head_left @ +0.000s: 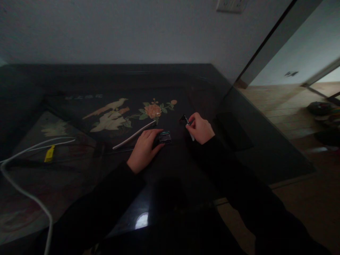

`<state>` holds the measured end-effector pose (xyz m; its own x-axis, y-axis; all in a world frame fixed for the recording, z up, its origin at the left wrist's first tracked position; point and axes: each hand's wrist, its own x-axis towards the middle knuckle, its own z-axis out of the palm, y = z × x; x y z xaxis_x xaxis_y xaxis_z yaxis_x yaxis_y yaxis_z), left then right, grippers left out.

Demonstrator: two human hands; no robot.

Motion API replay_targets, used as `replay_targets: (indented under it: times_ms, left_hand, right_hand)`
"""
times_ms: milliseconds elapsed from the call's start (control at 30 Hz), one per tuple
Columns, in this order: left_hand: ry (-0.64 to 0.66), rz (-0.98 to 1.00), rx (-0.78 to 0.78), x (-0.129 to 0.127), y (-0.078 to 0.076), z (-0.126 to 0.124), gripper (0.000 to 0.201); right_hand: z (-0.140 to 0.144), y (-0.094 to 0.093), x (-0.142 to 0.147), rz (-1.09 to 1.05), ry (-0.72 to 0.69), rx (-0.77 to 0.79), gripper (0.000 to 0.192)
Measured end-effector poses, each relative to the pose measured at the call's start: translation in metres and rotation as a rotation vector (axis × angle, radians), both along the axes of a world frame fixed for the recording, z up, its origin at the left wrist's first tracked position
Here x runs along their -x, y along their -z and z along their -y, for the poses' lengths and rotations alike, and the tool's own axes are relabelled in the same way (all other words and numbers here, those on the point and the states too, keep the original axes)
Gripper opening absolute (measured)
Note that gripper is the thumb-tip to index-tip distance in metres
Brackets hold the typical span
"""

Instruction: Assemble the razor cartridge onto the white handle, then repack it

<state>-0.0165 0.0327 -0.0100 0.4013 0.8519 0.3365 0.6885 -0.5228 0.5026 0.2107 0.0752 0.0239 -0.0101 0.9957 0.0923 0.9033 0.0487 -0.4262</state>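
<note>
My left hand (pixel 145 150) rests on the dark glossy tabletop, with thumb and fingers closed around the left end of a small dark case (pixel 165 137). Something greenish shows along the top of this case, but its details are too dim to make out. To the right, my right hand (pixel 199 128) pinches a small razor-like tool (pixel 191 135) with a pale, slim handle. Its black head points up and left, away from the fingers. The case and the tool are apart. Just behind my left hand lies a thin white stick (pixel 134 135), slanting across the table.
The dark table (pixel 164 170) bears a flower-and-bird picture (pixel 152 110). A white cable (pixel 29 194) with a yellow tag (pixel 49 153) loops at the left. A flat black rectangular thing (pixel 233 131) lies right of my right hand. Behind stands a wall (pixel 119 32) with sockets (pixel 231 5).
</note>
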Motion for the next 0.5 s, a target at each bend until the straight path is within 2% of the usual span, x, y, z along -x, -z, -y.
replay_targets:
  times_ms: [500]
  left_hand:
    - [0.056, -0.001, 0.043, 0.013, -0.004, 0.005, 0.041]
  right_hand:
    - [0.005, 0.007, 0.008, 0.049, -0.08, 0.025, 0.014]
